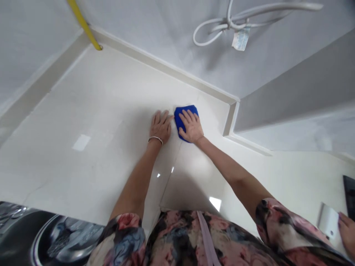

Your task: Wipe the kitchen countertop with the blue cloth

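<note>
My right hand [191,126] lies flat with spread fingers on a folded blue cloth [178,123], pressing it against the glossy white countertop [111,92]. The cloth sits over the upper end of a thin seam [170,173] in the surface. Just to its left, my left hand [161,127] rests palm down on the countertop, fingers stretched out and nothing visible in it. One left finger points at the cloth's left edge; I cannot tell whether it touches. A bracelet [155,139] circles my left wrist.
A raised edging strip [163,72] borders the walls. A yellow pipe [84,24] meets the back left corner. White cable coils [210,33] hang from the wall. Glossy black cooktop-like panel [22,236] lies lower left. Another person's hand [346,231] is beside a white object [328,221].
</note>
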`<state>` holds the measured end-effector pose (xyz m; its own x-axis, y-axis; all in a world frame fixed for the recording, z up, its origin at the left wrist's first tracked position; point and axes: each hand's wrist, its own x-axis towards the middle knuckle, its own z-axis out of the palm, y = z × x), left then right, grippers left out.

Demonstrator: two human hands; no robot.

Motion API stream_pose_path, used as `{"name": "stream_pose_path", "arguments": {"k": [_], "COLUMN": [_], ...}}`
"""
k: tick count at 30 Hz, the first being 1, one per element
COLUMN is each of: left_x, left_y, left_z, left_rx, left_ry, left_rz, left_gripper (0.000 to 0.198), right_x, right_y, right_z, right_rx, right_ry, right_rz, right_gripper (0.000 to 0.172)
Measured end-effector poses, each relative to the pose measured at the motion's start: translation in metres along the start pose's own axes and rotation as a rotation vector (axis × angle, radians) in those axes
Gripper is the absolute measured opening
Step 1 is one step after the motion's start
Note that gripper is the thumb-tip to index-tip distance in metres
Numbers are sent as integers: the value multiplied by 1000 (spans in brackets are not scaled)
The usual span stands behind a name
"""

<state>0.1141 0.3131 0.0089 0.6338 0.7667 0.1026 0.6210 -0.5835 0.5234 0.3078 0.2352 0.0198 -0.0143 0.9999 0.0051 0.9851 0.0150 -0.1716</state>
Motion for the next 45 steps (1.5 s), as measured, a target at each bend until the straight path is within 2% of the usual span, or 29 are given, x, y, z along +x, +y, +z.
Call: {"name": "stream_pose_path", "arguments": {"k": [3,8,10,12,15,20,23,26,27,29,32,33,35,37,40,42,45], "left_x": [1,3,4,5,6,-3,-23,-59,-74,-108,-159,-173,-193,-201,-199,-195,-193], "left_y": [-1,-1,-2,-4,-6,-7,-12,-34,-46,-73,-112,-121,-131,-131,-123,-119,-115], "left_z": [3,4,4,5,8,11,2,-23,-34,-60,-92,-98,-105,-105,-103,-105,-111], "left_rx": [-17,7,15,10,10,49,96,135,150,181,199,194,182,179,180,162,137], "left_ry": [1,-61,-78,-69,-42,-74,-173,-274,-281,-203,47,94,124,112,99,96,109], "left_rz": [8,-34,-42,-34,-18,21,65,144,141,47,-303,-404,-518,-545,-555,-556,-560], "left_gripper": [56,58,58,58,58,60,63,62,61,60,68,71,76,78,78,78,78], "right_x": [-60,-164,-196,-219,-248,-313,-359,-391,-396,-399,-394,-393,-391,-388,-375,-354,-302], "right_y": [-46,-115,-132,-139,-131,-86,-57,-41,-38,-38,-42,-43,-45,-46,-50,-55,-70], "right_z": [1,12,18,21,19,9,5,6,7,7,7,7,6,7,10,13,17], "right_rx": [51,167,216,254,260,148,62,4,-6,-16,-22,-23,-22,-27,-53,-63,-36], "right_ry": [-55,-97,-103,-109,-85,67,132,172,177,179,143,120,78,77,134,170,204], "right_rz": [-100,-249,-325,-384,-352,-74,68,182,209,255,330,357,401,432,493,557,633], "right_gripper": [76,73,71,69,66,63,62,63,63,62,61,62,65,69,70,69,69]}}
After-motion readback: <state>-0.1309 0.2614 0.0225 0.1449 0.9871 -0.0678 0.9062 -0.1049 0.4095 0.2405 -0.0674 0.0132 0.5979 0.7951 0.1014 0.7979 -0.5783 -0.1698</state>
